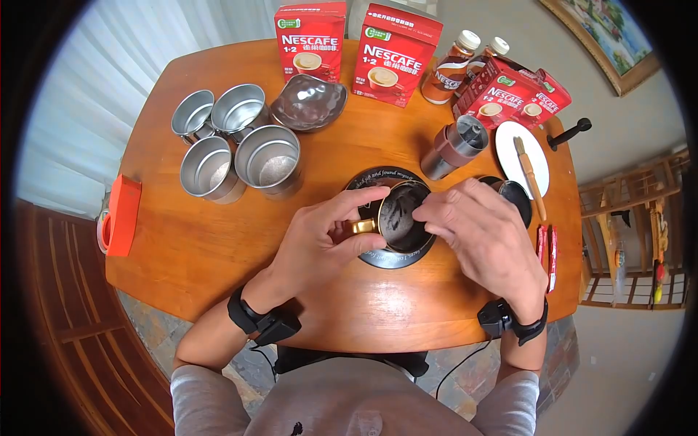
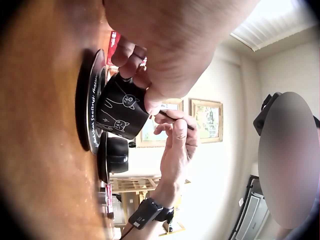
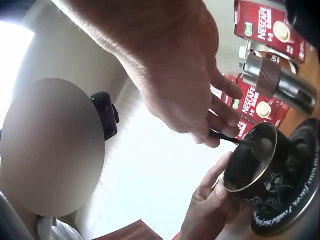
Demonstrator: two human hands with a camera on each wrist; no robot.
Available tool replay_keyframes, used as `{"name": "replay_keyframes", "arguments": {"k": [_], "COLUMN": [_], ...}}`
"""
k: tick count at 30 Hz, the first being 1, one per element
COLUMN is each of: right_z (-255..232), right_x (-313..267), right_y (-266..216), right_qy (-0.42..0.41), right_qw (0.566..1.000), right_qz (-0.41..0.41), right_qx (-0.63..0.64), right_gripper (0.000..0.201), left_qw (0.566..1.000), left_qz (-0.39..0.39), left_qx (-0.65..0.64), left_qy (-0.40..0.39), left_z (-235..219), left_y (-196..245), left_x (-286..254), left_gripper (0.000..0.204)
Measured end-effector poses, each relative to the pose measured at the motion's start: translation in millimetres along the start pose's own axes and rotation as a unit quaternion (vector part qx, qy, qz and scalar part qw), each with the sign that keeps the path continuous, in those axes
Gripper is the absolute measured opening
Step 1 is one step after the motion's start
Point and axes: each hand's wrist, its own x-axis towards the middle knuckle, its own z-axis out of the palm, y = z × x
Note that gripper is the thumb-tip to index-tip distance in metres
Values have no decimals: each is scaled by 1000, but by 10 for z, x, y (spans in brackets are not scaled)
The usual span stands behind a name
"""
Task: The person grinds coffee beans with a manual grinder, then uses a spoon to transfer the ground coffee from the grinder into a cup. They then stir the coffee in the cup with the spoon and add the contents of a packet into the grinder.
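Note:
A black cup [image 2: 120,112] with white cat drawings and a gold handle stands on a black saucer [image 1: 389,261] with white lettering around its rim. My left hand [image 1: 316,229] holds the cup on its handle side, thumb and fingers near the rim. Over the opposite side, my right hand [image 1: 488,236] pinches a dark, thin-handled spoon [image 3: 227,137]. The spoon's bowl end reaches down inside the cup in the right wrist view. From the head view, dark streaks show on the cup's inner surface, and the spoon is mostly hidden by the right hand.
Several metal mugs [image 1: 269,160] and a dark bowl [image 1: 309,102] sit at left. Red Nescafe boxes [image 1: 396,54] and bottles [image 1: 443,76] line the back. A coffee grinder [image 1: 454,149], a second black cup [image 1: 516,200], a white plate [image 1: 509,138] with a brush [image 1: 531,171] and red sachets [image 1: 552,254] lie right.

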Motion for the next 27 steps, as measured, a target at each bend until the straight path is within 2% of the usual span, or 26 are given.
{"name": "replay_keyframes", "arguments": {"k": [2,5,9,10,13,16,19,22,25,27], "right_z": [29,15,-7,13,38,29,52,57,69,139], "right_x": [-33,-140,-85,-101,-176,-179,-162,-233,-205,-187], "right_y": [-31,-48,-60,-32,-5,1,-25,-66,-84,-84], "right_qy": [-8,-68,19,22,-31,-13,24,-10,50,104], "right_qw": [1000,997,999,1000,999,998,999,996,995,987], "right_qz": [-14,14,26,18,21,20,37,46,50,86], "right_qx": [-27,15,12,5,31,60,22,71,75,85], "right_gripper": [21,23,21,22,23,23,23,22,20,19], "left_qw": [1000,999,998,997,996,992,989,988,989,990], "left_qz": [20,39,69,78,69,85,107,106,108,90], "left_qx": [19,19,-3,-13,62,93,104,112,103,111], "left_qy": [4,10,9,11,4,6,16,13,17,14], "left_z": [-4,7,38,46,9,15,18,9,21,12], "left_y": [6,-25,-138,-157,-50,-60,-77,-66,-71,-52], "left_x": [-2,5,25,34,24,23,30,31,28,17], "left_gripper": [63,64,67,67,70,73,75,76,78,80]}}
